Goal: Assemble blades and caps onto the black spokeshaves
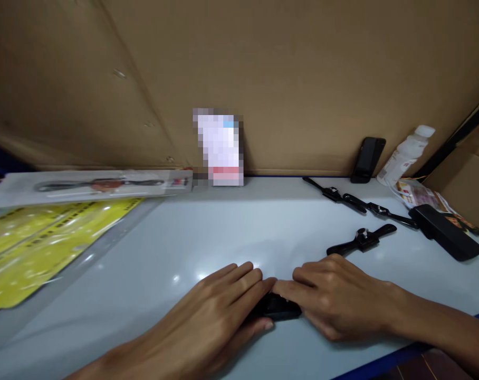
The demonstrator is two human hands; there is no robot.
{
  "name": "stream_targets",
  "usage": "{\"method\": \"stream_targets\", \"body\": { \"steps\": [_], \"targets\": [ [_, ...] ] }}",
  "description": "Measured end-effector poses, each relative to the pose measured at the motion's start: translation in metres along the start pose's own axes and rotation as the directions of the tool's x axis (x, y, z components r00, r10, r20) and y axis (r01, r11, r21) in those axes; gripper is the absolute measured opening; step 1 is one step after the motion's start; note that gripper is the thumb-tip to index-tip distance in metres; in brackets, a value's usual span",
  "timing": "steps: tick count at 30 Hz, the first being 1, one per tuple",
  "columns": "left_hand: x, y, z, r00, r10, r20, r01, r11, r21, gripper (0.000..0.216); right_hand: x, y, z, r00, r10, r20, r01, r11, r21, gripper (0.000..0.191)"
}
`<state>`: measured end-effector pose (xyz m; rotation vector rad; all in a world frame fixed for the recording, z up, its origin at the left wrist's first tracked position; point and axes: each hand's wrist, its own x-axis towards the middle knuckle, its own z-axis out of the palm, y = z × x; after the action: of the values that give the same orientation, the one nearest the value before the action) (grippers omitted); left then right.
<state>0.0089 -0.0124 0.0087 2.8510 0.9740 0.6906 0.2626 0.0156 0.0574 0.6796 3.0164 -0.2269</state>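
Between my two hands a black spokeshave (281,310) lies low at the front of the table, largely covered by my fingers. My left hand (231,303) is closed on its left part, thumb along the near side and fingers over the top. My right hand (336,298) grips the right part, its index finger reaching to the middle of the tool. Just beyond my right hand rests another black spokeshave (365,240). Two more, a spokeshave (333,194) and a second spokeshave (381,210), lie farther back with their handles close together.
Clear packaging (77,187) with a tool inside and yellow packaging (57,243) lie at left. A blurred-out bright panel (223,148) leans on the cardboard wall (287,79). At right are a black phone-like object (368,160), a bottle (405,155) and a black block-shaped object (447,232).
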Motion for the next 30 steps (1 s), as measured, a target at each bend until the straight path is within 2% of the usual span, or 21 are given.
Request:
{"method": "stream_targets", "body": {
  "steps": [3, 10, 13, 20, 24, 30],
  "targets": [
    [0.001, -0.001, -0.001, 1.0, 0.011, 0.007, -0.011, 1.0, -0.005, 0.029, 0.0, 0.003, 0.001, 1.0, -0.005, -0.011, 0.005, 1.0, 0.015, 0.04],
    [0.003, -0.005, -0.001, 1.0, 0.018, -0.013, -0.018, 0.999, -0.034, 0.029, -0.005, 0.019, 0.005, 0.99, -0.006, -0.141, 0.031, 0.983, 0.18, 0.036],
    [0.003, -0.004, -0.001, 1.0, 0.018, -0.025, -0.018, 0.999, -0.033, 0.031, -0.006, 0.023, 0.007, 0.987, -0.052, -0.154, 0.081, 0.978, 0.19, 0.031],
    [0.002, -0.011, 0.0, 0.999, -0.016, -0.044, 0.01, 0.993, -0.12, 0.021, -0.002, 0.026, 0.012, 0.982, -0.024, -0.185, 0.069, 0.967, 0.245, 0.019],
    [0.003, -0.014, -0.003, 0.998, -0.033, -0.054, 0.026, 0.991, -0.132, 0.026, -0.003, 0.027, 0.014, 0.979, -0.006, -0.206, 0.057, 0.969, 0.241, 0.016],
    [0.001, -0.016, -0.003, 1.0, -0.007, -0.009, 0.006, 0.994, -0.11, 0.035, -0.003, 0.025, 0.014, 0.979, -0.007, -0.202, 0.05, 0.976, 0.211, 0.016]
  ]
}}
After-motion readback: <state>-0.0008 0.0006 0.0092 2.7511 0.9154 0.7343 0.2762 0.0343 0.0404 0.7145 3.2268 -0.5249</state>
